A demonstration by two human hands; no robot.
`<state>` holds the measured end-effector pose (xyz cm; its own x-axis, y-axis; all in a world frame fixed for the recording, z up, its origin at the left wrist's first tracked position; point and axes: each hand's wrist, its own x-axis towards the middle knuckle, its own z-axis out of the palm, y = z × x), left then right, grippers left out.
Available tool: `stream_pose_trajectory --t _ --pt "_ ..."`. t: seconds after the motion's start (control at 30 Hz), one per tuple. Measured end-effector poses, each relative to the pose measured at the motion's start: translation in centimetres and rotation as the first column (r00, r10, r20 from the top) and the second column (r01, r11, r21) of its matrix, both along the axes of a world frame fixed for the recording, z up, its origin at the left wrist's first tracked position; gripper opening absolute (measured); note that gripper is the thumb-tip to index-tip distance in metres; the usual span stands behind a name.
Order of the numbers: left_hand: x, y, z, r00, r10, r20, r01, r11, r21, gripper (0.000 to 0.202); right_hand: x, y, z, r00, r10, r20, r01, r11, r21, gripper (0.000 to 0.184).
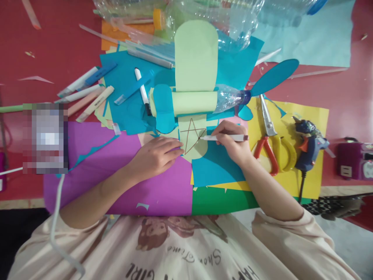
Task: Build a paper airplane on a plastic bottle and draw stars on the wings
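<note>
My right hand (231, 143) is closed round a white marker (225, 137), whose tip rests on a pale green paper wing (196, 149) beside a brown star outline (191, 134). My left hand (159, 153) lies flat with fingers stretched out, pressing the left edge of that green paper. The wing belongs to a paper plane built on a clear plastic bottle (230, 97) with a green band (194, 102), a blue tail piece (163, 107) and a blue propeller (274, 76).
Scissors with red and yellow handles (269, 142) and a dark blue glue gun (309, 146) lie on yellow paper (317, 116) to the right. Several markers (87, 93) lie at the left. Purple paper (93, 155), blue scraps and empty bottles (204, 11) surround the work.
</note>
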<state>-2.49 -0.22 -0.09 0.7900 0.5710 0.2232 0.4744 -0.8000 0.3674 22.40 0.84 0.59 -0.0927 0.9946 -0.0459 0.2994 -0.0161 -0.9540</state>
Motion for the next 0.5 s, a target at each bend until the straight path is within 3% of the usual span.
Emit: stream_pose_trajectory --t 0.5 --pt "-0.04 0.01 -0.01 1.0 0.0 -0.01 0.0 1.0 -0.02 0.02 0.01 0.1 0.59 0.999 0.043 0.007 -0.043 0.999 -0.007 0.015"
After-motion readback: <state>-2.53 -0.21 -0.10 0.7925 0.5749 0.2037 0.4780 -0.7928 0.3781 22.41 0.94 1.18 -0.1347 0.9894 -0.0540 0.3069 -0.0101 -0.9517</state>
